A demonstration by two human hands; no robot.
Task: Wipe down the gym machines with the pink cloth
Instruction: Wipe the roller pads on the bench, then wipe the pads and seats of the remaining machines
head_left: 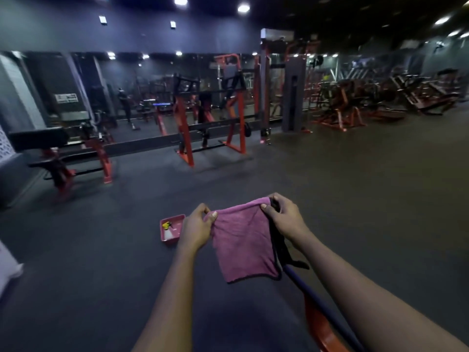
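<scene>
Lowest in view, a purple bar (317,298) on an orange frame (320,329) runs beneath the right forearm. Above it the pink cloth (243,242) hangs in the air, stretched between both hands. The left grip (196,224) pinches its upper left corner between thumb and fingers, and the right grip (285,215) pinches the upper right corner. Beside the left grip, a pink tray (173,216) sits on the floor (101,250), holding a spray bottle (168,231). Farther off stand an orange rack (186,133), a black-padded bench (38,138) and a mirrored wall (142,80).
</scene>
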